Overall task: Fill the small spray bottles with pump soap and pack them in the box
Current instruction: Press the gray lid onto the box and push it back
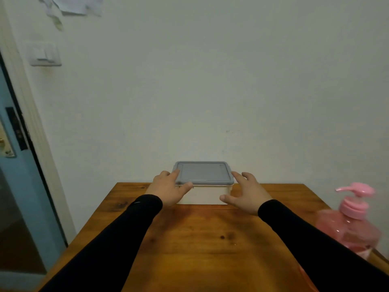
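You are working at a wooden table (202, 239) with dark knots in its grain, pushed against a plain pale wall (210, 81). A light switch (45, 54) is hanging on that wall at the upper left, blurred, and a blue door (19, 186) is standing at the left edge, cut off by the frame.

Some pale paper (71, 5) is showing at the top left, too blurred to read. The pink pump soap bottle (349, 220) is sitting at the table's right edge, its base partly hidden behind your right sleeve (315, 245). No small spray bottles are showing.

The box (203, 184) is resting at the far middle of the table against the wall: a cream body under a grey lid (202, 172), which is lying closed. Your left hand (168, 189) is touching its left side, fingers relaxed, thumb on the lid's front edge. Your right hand (245, 193) is spreading open at the right side, fingertips at the lid's corner, gripping nothing.
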`<state>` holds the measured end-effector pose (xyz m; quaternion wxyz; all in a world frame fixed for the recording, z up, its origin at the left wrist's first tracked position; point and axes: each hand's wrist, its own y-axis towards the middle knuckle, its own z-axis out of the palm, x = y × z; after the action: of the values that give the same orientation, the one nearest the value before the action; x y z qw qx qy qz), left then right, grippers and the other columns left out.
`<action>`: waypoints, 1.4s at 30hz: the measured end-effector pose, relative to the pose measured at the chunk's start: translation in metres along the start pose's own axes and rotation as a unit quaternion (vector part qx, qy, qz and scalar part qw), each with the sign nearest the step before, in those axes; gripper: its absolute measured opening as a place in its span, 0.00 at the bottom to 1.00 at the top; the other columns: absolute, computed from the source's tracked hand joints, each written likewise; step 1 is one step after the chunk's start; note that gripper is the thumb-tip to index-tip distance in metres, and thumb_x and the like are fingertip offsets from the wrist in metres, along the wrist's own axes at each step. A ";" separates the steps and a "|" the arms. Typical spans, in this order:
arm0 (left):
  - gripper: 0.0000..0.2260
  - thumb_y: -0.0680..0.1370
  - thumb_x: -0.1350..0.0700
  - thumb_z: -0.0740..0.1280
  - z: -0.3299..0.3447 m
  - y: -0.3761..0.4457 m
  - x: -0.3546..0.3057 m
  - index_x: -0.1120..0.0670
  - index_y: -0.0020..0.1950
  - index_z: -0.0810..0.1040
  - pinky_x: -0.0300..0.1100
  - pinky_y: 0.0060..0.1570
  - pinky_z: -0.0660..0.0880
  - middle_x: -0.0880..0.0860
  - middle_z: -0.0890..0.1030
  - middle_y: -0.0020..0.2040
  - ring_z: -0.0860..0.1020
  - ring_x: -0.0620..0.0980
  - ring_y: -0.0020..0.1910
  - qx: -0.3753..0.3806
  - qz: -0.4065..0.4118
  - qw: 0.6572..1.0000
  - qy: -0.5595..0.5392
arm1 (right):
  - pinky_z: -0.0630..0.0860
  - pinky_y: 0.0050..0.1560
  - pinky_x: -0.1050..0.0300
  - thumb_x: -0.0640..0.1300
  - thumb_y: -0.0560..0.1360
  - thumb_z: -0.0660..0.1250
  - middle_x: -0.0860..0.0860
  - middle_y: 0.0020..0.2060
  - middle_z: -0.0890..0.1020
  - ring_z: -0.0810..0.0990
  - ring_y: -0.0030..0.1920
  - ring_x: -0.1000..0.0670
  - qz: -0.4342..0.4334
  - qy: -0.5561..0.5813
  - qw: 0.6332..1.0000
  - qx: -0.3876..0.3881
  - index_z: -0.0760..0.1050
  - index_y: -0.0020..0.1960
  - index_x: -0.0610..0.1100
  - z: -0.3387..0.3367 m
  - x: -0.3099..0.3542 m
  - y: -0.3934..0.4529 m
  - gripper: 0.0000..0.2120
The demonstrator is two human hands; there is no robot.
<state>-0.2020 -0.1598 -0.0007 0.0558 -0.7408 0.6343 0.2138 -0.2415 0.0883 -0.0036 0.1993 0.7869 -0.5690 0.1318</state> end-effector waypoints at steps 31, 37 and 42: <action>0.31 0.77 0.34 0.52 -0.027 -0.157 -0.065 0.51 0.75 0.61 0.46 0.64 0.64 0.55 0.69 0.71 0.67 0.53 0.67 0.004 0.071 0.997 -0.022 | 0.72 0.57 0.46 0.69 0.67 0.63 0.40 0.67 0.66 0.72 0.62 0.42 0.187 0.093 0.931 -0.298 0.58 0.72 0.45 -0.074 -0.084 -0.217 0.42; 0.33 0.77 0.33 0.51 -0.013 -0.159 -0.075 0.51 0.76 0.57 0.48 0.68 0.61 0.54 0.64 0.74 0.62 0.53 0.71 0.027 0.061 0.998 0.011 | 0.67 0.63 0.39 0.70 0.62 0.69 0.40 0.72 0.59 0.63 0.70 0.38 0.200 0.125 0.945 -0.227 0.45 0.75 0.52 -0.053 -0.106 -0.193 0.53; 0.33 0.77 0.33 0.51 -0.005 -0.153 -0.072 0.50 0.76 0.57 0.48 0.67 0.60 0.55 0.63 0.74 0.61 0.54 0.72 0.041 0.056 0.997 0.033 | 0.70 0.60 0.39 0.62 0.60 0.76 0.40 0.71 0.62 0.68 0.66 0.36 0.197 0.145 0.938 -0.247 0.42 0.74 0.57 -0.038 -0.112 -0.178 0.56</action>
<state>-0.0613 -0.0665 0.0035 0.0532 -0.7076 0.6849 0.1656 -0.1073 0.2492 -0.0479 0.4379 0.5576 -0.6918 0.1366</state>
